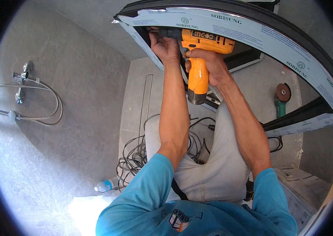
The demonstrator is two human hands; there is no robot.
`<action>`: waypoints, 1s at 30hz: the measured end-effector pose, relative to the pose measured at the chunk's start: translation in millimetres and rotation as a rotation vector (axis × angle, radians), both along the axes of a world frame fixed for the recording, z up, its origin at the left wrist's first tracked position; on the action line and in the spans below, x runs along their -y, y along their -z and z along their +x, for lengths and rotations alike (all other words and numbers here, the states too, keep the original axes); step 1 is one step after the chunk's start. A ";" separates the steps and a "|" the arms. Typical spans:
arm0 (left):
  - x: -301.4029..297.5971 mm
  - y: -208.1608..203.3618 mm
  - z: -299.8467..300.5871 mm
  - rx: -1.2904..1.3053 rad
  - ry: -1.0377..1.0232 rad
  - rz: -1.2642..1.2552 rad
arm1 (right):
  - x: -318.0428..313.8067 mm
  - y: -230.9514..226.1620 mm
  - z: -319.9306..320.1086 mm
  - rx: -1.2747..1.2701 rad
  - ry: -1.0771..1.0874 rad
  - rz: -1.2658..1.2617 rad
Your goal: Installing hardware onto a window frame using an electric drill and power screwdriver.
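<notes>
My right hand (212,65) grips the handle of a yellow and black cordless drill (198,78), held sideways with its black chuck toward the left. At the chuck's front end my left hand (165,48) is raised, its fingers curled near the inner corner of a frame (268,33). The frame is dark, covered with pale blue printed protective film, and tilts over my knees. What the left fingertips pinch, and the drill's tip, are hidden in the dark corner.
A green angle grinder (281,104) lies on the floor at the right. Tangled black cables (133,157) spread beside my legs, near a plastic water bottle (105,185). A chrome shower mixer with hose (25,80) is on the left wall. A cardboard box (304,185) stands at lower right.
</notes>
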State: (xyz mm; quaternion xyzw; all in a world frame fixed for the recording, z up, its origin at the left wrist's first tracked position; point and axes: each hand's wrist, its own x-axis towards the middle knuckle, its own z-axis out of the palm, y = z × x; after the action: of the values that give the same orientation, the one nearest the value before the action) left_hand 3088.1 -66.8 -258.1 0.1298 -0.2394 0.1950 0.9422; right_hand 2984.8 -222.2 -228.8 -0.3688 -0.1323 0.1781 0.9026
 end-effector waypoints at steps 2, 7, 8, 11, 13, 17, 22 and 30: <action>3.1 -0.5 -1.7 0.083 0.115 -0.044 | 1.5 0.7 -0.6 -0.019 -0.019 0.016; -1.1 2.3 1.5 0.134 0.173 -0.044 | -1.6 -2.7 -3.9 0.039 0.015 -0.032; -3.6 2.4 1.7 0.171 0.247 -0.068 | -3.2 -3.7 -5.3 0.038 0.012 -0.031; -4.6 3.7 1.5 -0.011 0.077 0.027 | -2.8 -8.9 -14.2 0.032 0.011 -0.043; -10.5 1.9 -1.2 -0.010 0.200 -0.065 | 2.0 -11.4 -21.0 -0.014 0.043 -0.059; -5.8 0.4 -3.5 -0.007 0.335 -0.242 | 11.4 -17.7 -28.2 0.002 0.083 -0.127; 14.6 12.9 1.4 0.100 0.482 -0.544 | 32.1 -12.8 -41.9 -0.020 0.100 -0.175; 2.8 -8.1 26.0 0.339 0.731 -0.722 | 58.2 -24.7 -63.2 -0.056 0.175 -0.342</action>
State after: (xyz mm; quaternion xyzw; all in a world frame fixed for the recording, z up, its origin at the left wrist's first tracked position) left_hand 3114.1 -69.6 -250.0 -0.3274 -0.3353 -0.0574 0.8815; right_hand 2921.7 -280.4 -204.2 -0.5218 -0.0425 0.1288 0.8422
